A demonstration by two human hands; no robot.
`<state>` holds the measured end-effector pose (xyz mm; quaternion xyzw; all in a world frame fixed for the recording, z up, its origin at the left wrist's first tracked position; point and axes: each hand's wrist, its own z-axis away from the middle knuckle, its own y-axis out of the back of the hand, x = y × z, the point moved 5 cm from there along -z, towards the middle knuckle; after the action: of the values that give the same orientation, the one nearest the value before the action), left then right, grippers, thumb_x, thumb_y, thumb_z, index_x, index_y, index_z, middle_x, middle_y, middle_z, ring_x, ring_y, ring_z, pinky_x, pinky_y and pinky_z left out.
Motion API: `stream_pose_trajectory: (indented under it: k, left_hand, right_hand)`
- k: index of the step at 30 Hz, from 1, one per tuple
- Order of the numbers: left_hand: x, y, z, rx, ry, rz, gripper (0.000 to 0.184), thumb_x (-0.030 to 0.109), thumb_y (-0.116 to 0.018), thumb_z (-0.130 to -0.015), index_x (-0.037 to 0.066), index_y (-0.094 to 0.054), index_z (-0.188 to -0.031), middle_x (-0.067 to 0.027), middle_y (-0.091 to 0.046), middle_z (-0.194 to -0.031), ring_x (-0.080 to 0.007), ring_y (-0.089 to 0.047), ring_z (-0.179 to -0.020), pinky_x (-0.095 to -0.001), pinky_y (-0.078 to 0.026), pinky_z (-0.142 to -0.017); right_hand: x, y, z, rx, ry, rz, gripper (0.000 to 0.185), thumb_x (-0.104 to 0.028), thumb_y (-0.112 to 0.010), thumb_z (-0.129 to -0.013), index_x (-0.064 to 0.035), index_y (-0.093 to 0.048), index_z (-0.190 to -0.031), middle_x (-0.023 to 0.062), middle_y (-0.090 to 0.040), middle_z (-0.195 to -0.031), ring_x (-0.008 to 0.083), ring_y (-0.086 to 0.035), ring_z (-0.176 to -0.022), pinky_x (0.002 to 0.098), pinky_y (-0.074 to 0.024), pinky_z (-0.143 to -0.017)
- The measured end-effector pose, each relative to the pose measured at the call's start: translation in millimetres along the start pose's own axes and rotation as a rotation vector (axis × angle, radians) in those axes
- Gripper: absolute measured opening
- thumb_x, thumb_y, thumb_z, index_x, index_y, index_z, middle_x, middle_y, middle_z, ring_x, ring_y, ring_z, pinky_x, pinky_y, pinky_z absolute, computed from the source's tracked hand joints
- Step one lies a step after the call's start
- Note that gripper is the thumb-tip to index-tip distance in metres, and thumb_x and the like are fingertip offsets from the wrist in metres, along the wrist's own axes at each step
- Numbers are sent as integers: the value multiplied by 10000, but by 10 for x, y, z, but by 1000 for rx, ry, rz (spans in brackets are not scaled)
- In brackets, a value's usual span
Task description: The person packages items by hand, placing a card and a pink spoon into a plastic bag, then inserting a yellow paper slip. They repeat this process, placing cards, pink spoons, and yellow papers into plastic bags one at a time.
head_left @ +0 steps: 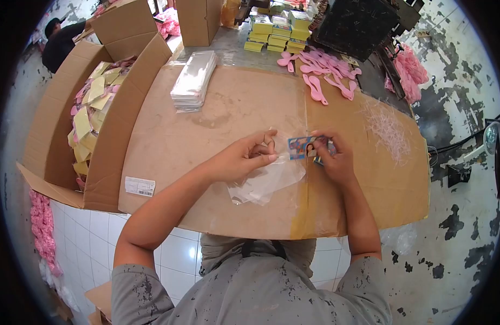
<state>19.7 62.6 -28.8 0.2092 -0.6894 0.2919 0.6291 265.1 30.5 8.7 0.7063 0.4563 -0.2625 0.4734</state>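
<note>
My left hand (244,157) has thumb and fingers closed on the edge of a clear plastic bag (266,183); other clear bags seem to overlap beneath it, but I cannot tell how many. In my right hand (335,158) are colourful printed cards (299,148), pinched between thumb and fingers. The cards' left end points toward the bag in my left hand. Both hands are just above the cardboard-covered table (223,97). Beyond my right hand lie several pink plastic spoons (316,90), some of them crossed over each other.
A stack of clear bags (193,81) lies at the back left. An open carton (106,162) at left holds packed pieces with yellow cards. Card stacks (279,30) and a dark machine (355,27) stand behind. Plastic shreds (388,130) lie right. Another person (63,46) is far left.
</note>
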Motion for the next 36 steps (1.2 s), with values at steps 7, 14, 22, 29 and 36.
stream_pose_trajectory:
  k: [7, 14, 22, 29, 36]
  left_hand:
    - [31, 126, -31, 19, -4, 119, 87, 72, -642, -1042, 61, -557, -1025, -201, -602, -1416, -211, -675, -1205, -327, -549, -982]
    - [-47, 91, -62, 219, 50, 239, 183, 42, -669, -1018, 58, -515, -1115, -195, -766, -1120, -247, -769, -978, -337, -618, -832]
    - [-32, 41, -24, 333, -7, 89, 331, 35, -718, -988, 29, -520, -1254, -169, -777, -1081, -188, -757, -993, -302, -602, -835]
    - [61, -21, 18, 341, -35, 70, 328, 15, -693, -1002, 11, -523, -1283, -143, -774, -1076, -134, -735, -994, -250, -568, -830]
    - [143, -264, 74, 167, -33, -193, 380, 5, -659, -1017, 4, -512, -1367, -132, -769, -1077, -118, -717, -991, -253, -554, -835]
  right_hand:
    - [-153, -54, 0, -77, 223, 295, 294, 6, -731, -855, -57, -723, -1142, 112, -704, -1003, 303, -667, -958, 381, -485, -933]
    - [-123, 42, 101, 31, 27, 32, 244, 10, -703, -927, -59, -716, -1161, 85, -726, -1049, 197, -700, -972, 339, -542, -857]
    - [10, -42, 100, 97, -171, -440, 299, -21, -658, -1010, 8, -600, -1302, 108, -735, -1087, 119, -705, -975, 251, -547, -853]
    - [-201, -72, 114, -72, 121, 68, 270, 8, -710, -927, -22, -697, -1195, 74, -734, -1032, 134, -690, -906, 301, -536, -778]
    - [-240, -177, 112, -13, -97, -216, 223, -29, -735, -936, -21, -707, -1157, 61, -739, -971, 127, -695, -847, 289, -539, -750]
